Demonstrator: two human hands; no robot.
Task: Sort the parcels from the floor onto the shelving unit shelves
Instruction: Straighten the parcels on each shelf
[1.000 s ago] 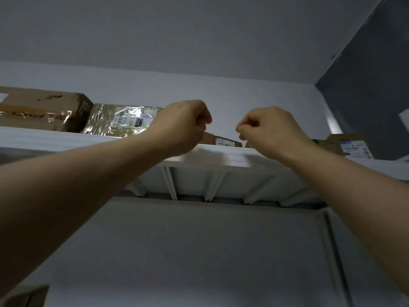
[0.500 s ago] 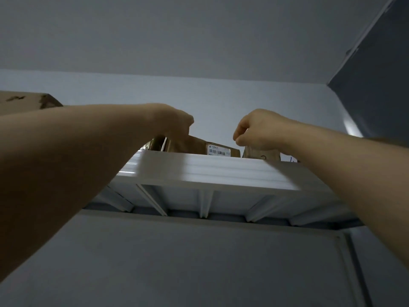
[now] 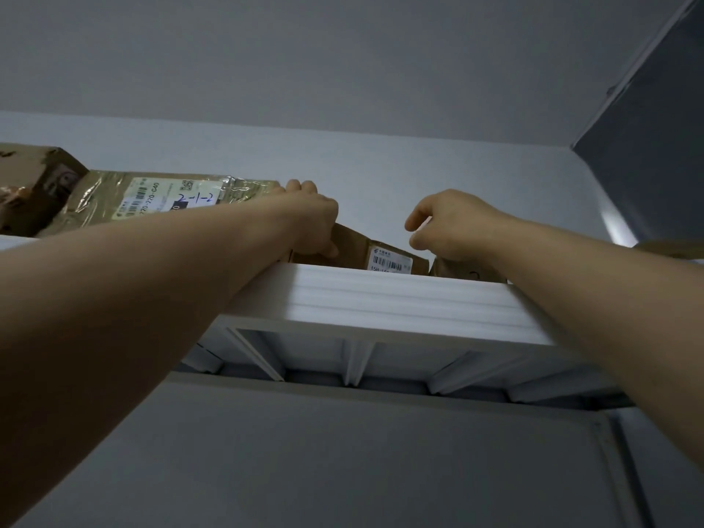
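Top shelf [image 3: 381,295] lip hides parcel bases. Our left hand [image 3: 312,219] fingers clamp tilted brown parcel [image 3: 354,247] on it, label cut at "15H". Our right hand [image 3: 453,226] fingers curled, grip unclear. We read "2-1-2" on taped parcel [image 3: 171,200].

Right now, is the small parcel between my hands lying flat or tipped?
Tipped: the parcel slopes, higher at the left hand than at its labelled end on the shelf.

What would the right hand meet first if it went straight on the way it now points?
Probably the tilted labelled parcel: the right hand, loosely curled, points left and down at it across a small gap. Depth is unclear; it might pass behind.
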